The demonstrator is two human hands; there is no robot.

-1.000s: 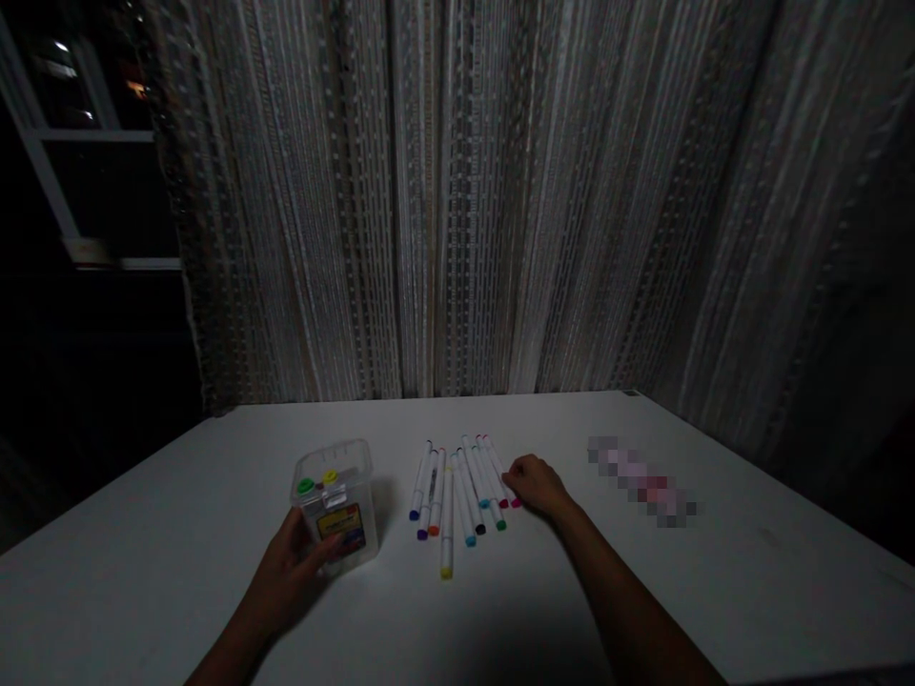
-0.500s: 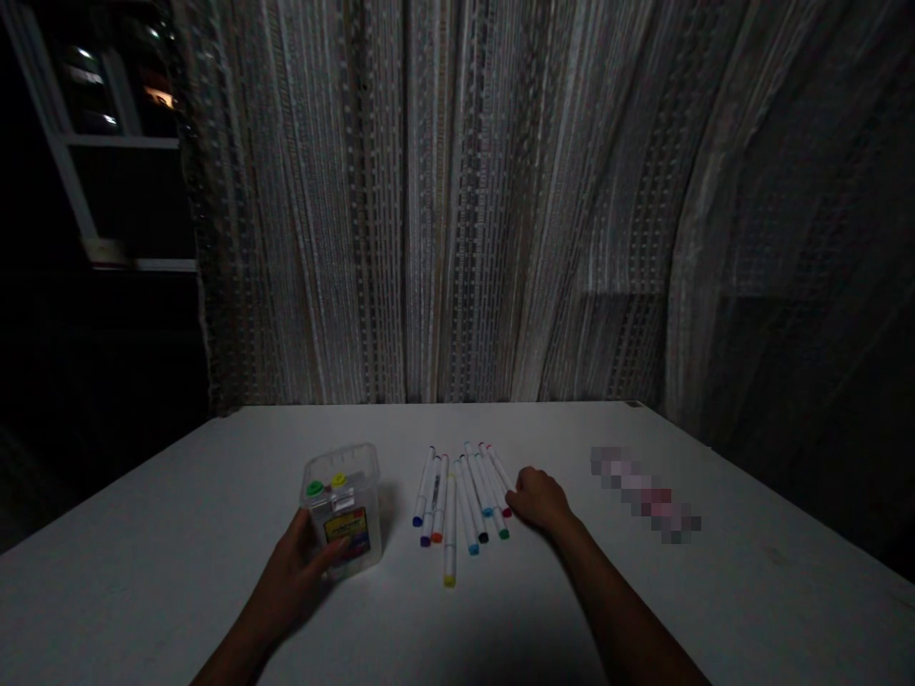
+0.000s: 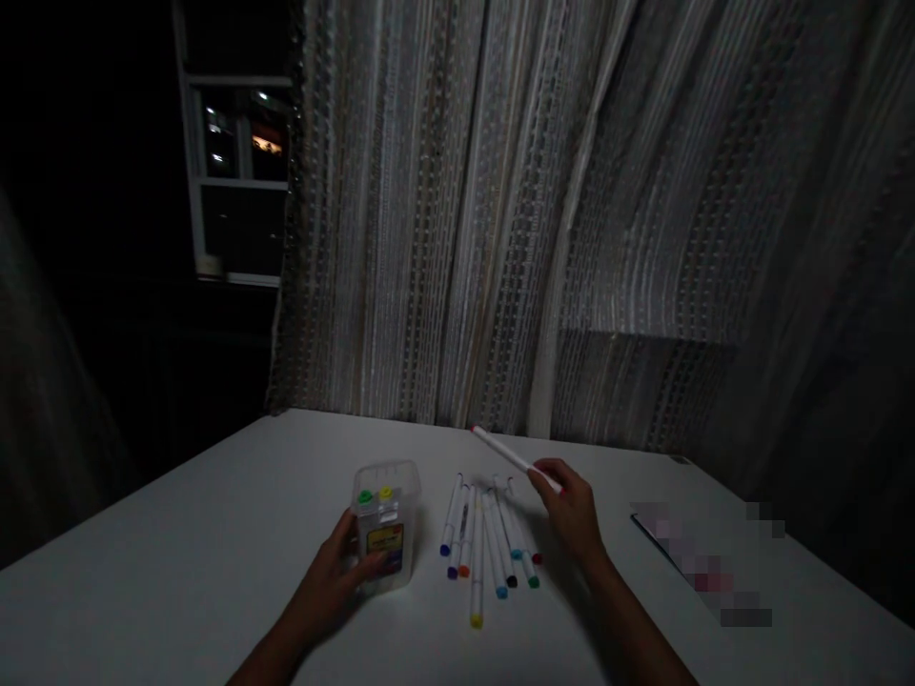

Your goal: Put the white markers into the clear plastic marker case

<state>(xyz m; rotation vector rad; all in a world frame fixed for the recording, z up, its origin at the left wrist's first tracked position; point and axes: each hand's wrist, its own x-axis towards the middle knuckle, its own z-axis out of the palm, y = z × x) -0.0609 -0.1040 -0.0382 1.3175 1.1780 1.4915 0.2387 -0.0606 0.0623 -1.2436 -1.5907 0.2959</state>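
A clear plastic marker box (image 3: 387,520) stands on the white table (image 3: 178,572), with a green and a yellow cap showing inside. My left hand (image 3: 335,581) is wrapped round its near side. Several white markers (image 3: 486,538) with coloured caps lie side by side to the right of the box. My right hand (image 3: 572,510) is lifted just right of that row, its fingers pinched on a white marker with a red cap (image 3: 511,457), which slants up and to the left above the table.
A pale patterned curtain (image 3: 500,238) hangs behind the table's far edge, with a dark window (image 3: 235,171) at the left. A blurred flat item (image 3: 701,562) lies on the table to the right. The room is dim.
My right hand has taken one marker from the right end of the row and raised it off the table. The camera has swung right and tilted. My left hand stays on the box.
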